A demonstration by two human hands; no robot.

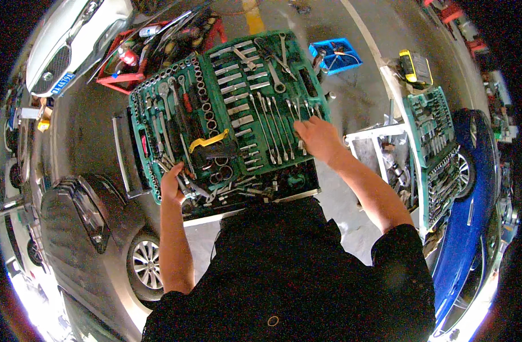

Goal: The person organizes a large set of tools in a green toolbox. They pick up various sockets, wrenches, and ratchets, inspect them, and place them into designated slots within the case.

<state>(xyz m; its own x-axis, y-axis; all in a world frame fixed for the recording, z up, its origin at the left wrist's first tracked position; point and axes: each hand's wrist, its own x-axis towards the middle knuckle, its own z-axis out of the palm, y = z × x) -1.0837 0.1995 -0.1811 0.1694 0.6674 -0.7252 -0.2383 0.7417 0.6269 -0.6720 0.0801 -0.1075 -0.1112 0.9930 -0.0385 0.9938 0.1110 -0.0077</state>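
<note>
Black shirt (pixel 295 273) nearest; left hand (pixel 172 183) grip pinching ratchet (pixel 187 183); right hand (pixel 319 139) spread on green tool case (pixel 229 108).

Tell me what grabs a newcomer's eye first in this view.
The big green tool case lies open at centre, packed with sockets and wrenches. The right hand rests on its row of wrenches; the left hand is at loose tools on its lower left edge. A blue car fills the right side.

Packed green tool case (pixel 226 108) ahead, grey car (pixel 95 228) crowding left, bare floor (pixel 352 85) beyond.
</note>
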